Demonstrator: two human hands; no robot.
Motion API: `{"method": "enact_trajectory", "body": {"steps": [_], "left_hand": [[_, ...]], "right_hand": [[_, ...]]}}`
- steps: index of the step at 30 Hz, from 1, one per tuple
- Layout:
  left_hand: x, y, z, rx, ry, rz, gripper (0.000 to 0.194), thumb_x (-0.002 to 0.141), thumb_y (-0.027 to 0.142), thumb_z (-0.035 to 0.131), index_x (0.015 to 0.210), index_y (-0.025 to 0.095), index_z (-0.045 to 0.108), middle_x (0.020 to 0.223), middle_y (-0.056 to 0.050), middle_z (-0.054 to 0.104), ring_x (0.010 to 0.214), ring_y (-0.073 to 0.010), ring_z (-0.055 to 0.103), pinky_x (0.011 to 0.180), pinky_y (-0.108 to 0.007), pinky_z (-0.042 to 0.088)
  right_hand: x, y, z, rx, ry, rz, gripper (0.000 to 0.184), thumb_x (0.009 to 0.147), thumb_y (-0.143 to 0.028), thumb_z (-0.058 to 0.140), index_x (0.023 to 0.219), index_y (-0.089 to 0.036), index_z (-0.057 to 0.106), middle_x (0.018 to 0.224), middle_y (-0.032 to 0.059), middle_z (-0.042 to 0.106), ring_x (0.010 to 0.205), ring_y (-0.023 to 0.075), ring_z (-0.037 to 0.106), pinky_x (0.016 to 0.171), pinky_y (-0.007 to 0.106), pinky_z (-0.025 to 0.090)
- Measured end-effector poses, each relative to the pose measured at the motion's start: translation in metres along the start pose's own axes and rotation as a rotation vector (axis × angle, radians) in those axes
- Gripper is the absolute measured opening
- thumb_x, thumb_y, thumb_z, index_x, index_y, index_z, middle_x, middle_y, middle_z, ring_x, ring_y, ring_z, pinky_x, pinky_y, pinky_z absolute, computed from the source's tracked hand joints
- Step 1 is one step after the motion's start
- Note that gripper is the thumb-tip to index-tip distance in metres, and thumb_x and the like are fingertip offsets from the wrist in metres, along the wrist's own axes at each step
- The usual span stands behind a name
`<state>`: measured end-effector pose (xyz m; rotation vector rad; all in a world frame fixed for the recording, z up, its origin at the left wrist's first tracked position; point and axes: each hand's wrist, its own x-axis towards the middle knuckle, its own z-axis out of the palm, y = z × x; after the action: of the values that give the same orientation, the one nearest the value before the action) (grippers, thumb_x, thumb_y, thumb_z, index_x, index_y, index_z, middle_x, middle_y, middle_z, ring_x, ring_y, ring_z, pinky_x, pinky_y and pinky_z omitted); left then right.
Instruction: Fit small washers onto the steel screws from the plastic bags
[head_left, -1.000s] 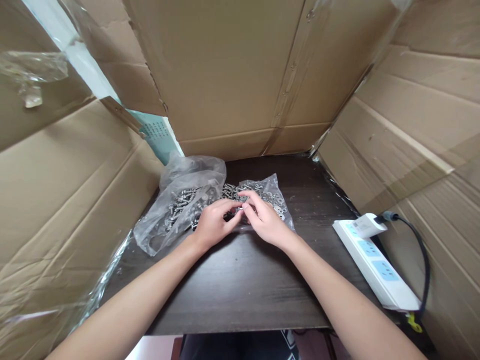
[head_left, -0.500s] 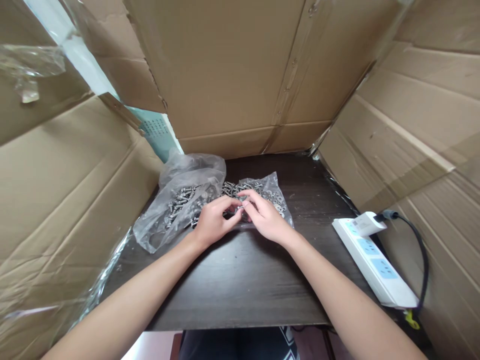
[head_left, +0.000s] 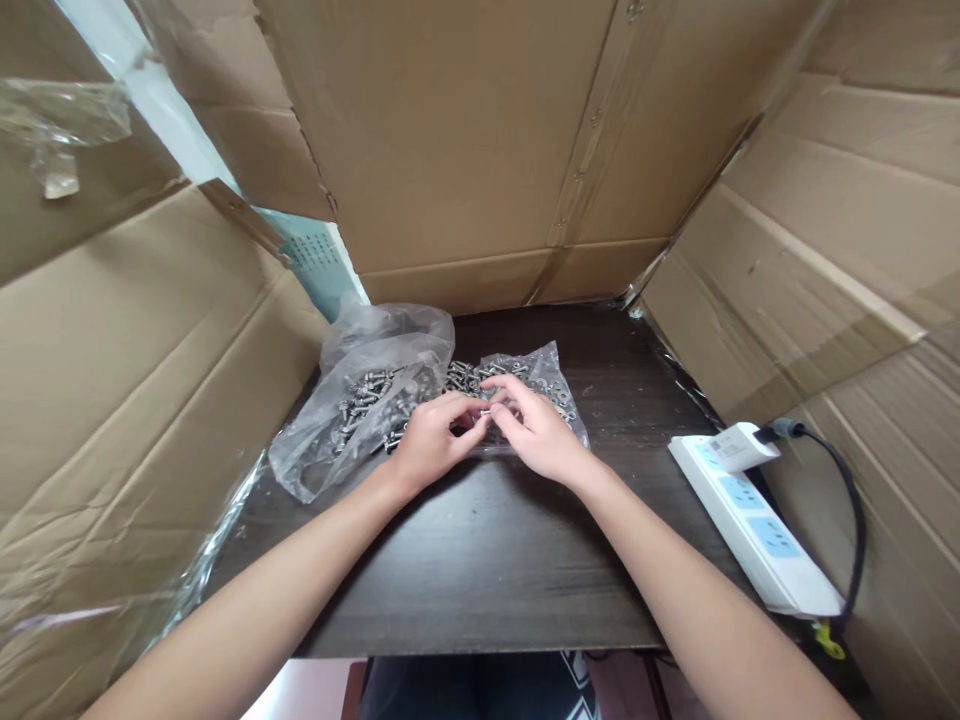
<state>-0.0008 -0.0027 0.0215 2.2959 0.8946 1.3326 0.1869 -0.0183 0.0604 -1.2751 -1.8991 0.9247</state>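
My left hand (head_left: 435,437) and my right hand (head_left: 541,440) meet above the front edge of a flat clear plastic bag (head_left: 576,424). Thumb and forefinger of each are pinched on a small metal bolt (head_left: 486,412); its far side is hidden by the fingers. Beneath and behind my right hand lie loose washers (head_left: 553,392) on that bag. A pile of bolts (head_left: 461,377) sits just beyond the fingertips. To the left of my left hand, a larger crumpled clear bag (head_left: 304,465) holds many more bolts (head_left: 364,400).
All this rests on a dark wooden table (head_left: 480,560). Cardboard walls (head_left: 480,130) enclose it at the back and both sides. On the right, a white power strip (head_left: 757,540) carries a plugged-in white adapter (head_left: 739,447) with a black cable (head_left: 851,490).
The view has shifted slightly. My hands stay together over the bag, still pinching the bolt, and my right fingers have moved a little.
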Motion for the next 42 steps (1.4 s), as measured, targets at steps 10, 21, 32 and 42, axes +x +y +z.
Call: {"method": "enact_trajectory", "body": {"steps": [10, 21, 32, 42], "left_hand": [[0.0012, 0.0024, 0.0000, -0.010, 0.013, 0.013, 0.010, 0.092, 0.013, 0.069, 0.102, 0.015, 0.073, 0.082, -0.002, 0.074, 0.069, -0.0120, 0.068, 0.071, -0.022, 0.057], [-0.0009, 0.0023, -0.0028, 0.040, -0.012, -0.011, 0.009, 0.095, 0.020, 0.066, 0.101, 0.017, 0.071, 0.084, -0.002, 0.071, 0.070, -0.0124, 0.067, 0.065, -0.021, 0.056], [-0.0008, 0.0006, 0.0014, 0.042, -0.026, -0.074, 0.010, 0.096, 0.020, 0.064, 0.103, 0.019, 0.070, 0.098, -0.005, 0.070, 0.084, -0.0158, 0.067, 0.072, -0.025, 0.055], [-0.0005, -0.0015, 0.0002, 0.014, 0.010, -0.069, 0.009, 0.098, 0.019, 0.065, 0.105, 0.018, 0.070, 0.097, -0.004, 0.069, 0.081, -0.0137, 0.066, 0.072, -0.023, 0.055]], "right_hand": [[0.0007, 0.0021, 0.0004, 0.081, 0.011, 0.075, 0.023, 0.098, -0.032, 0.047, 0.117, -0.022, 0.055, 0.084, 0.0000, 0.066, 0.068, 0.0163, 0.059, 0.071, 0.034, 0.047], [0.0012, 0.0032, -0.0010, 0.241, -0.026, 0.128, 0.028, 0.091, -0.029, 0.054, 0.118, -0.022, 0.055, 0.092, 0.0003, 0.065, 0.069, 0.0138, 0.058, 0.068, 0.031, 0.048], [-0.0010, 0.0039, -0.0004, 0.067, 0.045, -0.024, 0.040, 0.084, -0.020, 0.063, 0.123, -0.022, 0.057, 0.112, 0.0050, 0.064, 0.067, 0.0102, 0.058, 0.063, 0.027, 0.048], [-0.0012, 0.0018, 0.0014, 0.092, 0.047, -0.012, 0.037, 0.090, -0.027, 0.061, 0.126, -0.022, 0.056, 0.108, 0.0063, 0.065, 0.084, 0.0166, 0.064, 0.068, 0.030, 0.050]]}}
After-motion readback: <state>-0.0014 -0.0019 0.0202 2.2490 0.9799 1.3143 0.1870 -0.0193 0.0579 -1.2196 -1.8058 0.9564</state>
